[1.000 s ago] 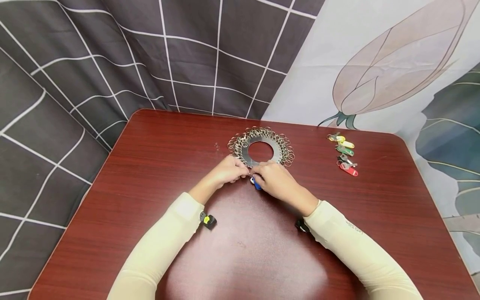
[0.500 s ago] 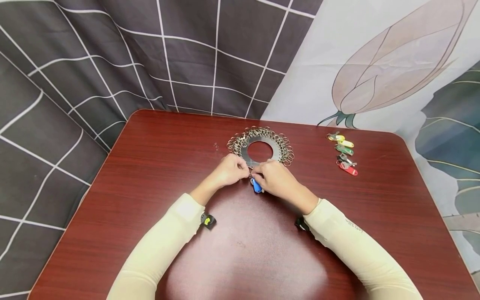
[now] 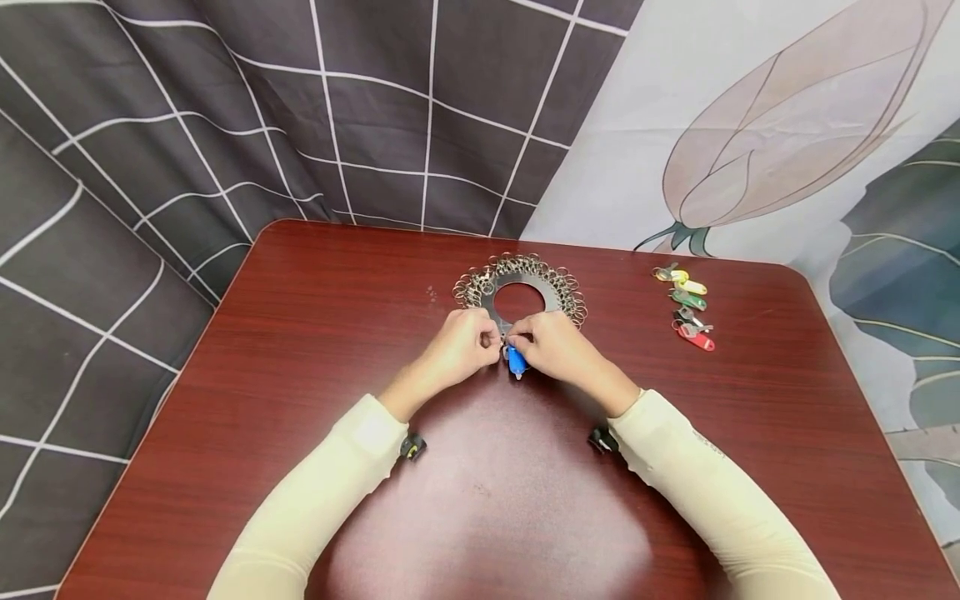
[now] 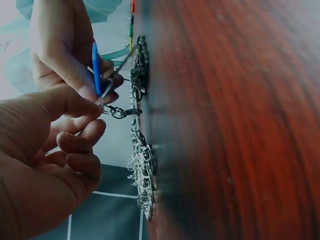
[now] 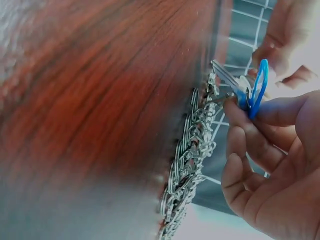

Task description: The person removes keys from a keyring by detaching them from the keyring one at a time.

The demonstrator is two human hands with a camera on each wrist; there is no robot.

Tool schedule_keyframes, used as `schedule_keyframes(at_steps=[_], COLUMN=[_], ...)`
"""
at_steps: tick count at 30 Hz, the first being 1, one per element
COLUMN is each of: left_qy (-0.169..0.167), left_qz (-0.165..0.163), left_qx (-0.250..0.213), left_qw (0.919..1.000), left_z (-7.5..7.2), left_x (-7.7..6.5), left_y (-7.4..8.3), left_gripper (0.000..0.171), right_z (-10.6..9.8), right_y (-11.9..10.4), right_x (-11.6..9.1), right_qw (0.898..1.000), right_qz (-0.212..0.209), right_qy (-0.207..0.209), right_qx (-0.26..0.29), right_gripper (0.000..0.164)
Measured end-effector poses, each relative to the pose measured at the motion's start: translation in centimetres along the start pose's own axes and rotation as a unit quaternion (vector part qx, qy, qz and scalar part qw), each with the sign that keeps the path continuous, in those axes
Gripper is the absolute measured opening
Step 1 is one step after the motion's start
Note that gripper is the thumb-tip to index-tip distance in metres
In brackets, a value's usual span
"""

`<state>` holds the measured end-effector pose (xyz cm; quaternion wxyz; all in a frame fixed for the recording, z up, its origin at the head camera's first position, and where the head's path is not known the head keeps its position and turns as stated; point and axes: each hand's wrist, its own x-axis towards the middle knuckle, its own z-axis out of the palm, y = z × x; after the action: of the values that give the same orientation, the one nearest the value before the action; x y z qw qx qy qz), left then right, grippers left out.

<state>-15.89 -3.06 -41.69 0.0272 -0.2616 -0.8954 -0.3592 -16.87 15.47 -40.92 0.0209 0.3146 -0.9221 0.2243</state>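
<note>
A flat grey metal ring plate (image 3: 552,296) lies on the table, with many small split rings and clasps around its rim. At its near edge, my left hand (image 3: 463,343) pinches a small key ring (image 4: 101,106) between thumb and forefinger. A short chain links that ring to the plate, in the left wrist view. Right beside it, my right hand (image 3: 558,343) pinches a blue key tag (image 3: 517,362) near its top end. A silver key (image 5: 225,74) hangs with the tag, pointing toward the plate in the right wrist view. Fingertips partly hide where tag and ring meet.
On the table's far right lie several keys with tags: yellow tags (image 3: 691,287), a green tag (image 3: 687,299) and a red tag (image 3: 697,337). A dark checked curtain (image 3: 375,125) and a white printed one (image 3: 622,150) hang behind the table (image 3: 337,275).
The blue tag, at first mostly covered by my right fingers, now shows almost whole between the hands. My right fingers have shifted slightly upward on it, and the left hand has turned a little.
</note>
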Motion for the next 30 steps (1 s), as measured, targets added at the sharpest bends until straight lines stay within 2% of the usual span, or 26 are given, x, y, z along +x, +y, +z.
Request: schedule_keyframes(at_steps=[2,4,10,13,16,19,25,27,30], left_qy=[0.006,0.006,-0.003,0.000,0.005,0.009,0.004,0.000,-0.005], left_qz=[0.008,0.002,-0.050,-0.064,-0.058,-0.039,0.011,0.013,-0.003], left_qx=[0.016,0.023,-0.006,-0.015,-0.018,-0.026,-0.006,0.000,-0.006], left_qw=[0.9998,0.9997,0.9987,0.9978,0.9981,0.9988,0.9999,0.9999,1.0000], left_z=[0.11,0.18,0.33,0.27,0.04,-0.17,-0.10,0.00,0.17], left_x=[-0.24,-0.50,-0.69,-0.46,-0.24,-0.11,-0.21,-0.30,-0.38], left_y=[-0.15,-0.23,-0.11,-0.08,-0.10,-0.14,-0.24,-0.25,-0.18], left_gripper=[0.015,0.015,0.009,0.009,0.010,0.012,0.014,0.013,0.008], right_z=[0.02,0.03,-0.11,-0.17,-0.17,-0.12,-0.12,-0.17,-0.34], right_y=[0.12,0.14,-0.04,-0.21,-0.38,-0.46,-0.50,-0.46,-0.47], right_x=[-0.06,-0.13,-0.16,-0.09,-0.04,-0.02,0.11,0.18,0.21], right_qw=[1.000,1.000,1.000,1.000,1.000,1.000,1.000,1.000,0.999], right_qz=[-0.001,-0.002,-0.013,-0.023,-0.027,-0.024,0.015,0.027,0.037], right_qy=[-0.004,-0.010,-0.002,-0.003,-0.007,-0.006,0.003,0.004,0.003], right_qx=[0.013,0.027,0.027,0.019,0.013,0.011,0.011,0.010,0.014], right_gripper=[0.012,0.013,0.011,0.011,0.012,0.013,0.014,0.014,0.014])
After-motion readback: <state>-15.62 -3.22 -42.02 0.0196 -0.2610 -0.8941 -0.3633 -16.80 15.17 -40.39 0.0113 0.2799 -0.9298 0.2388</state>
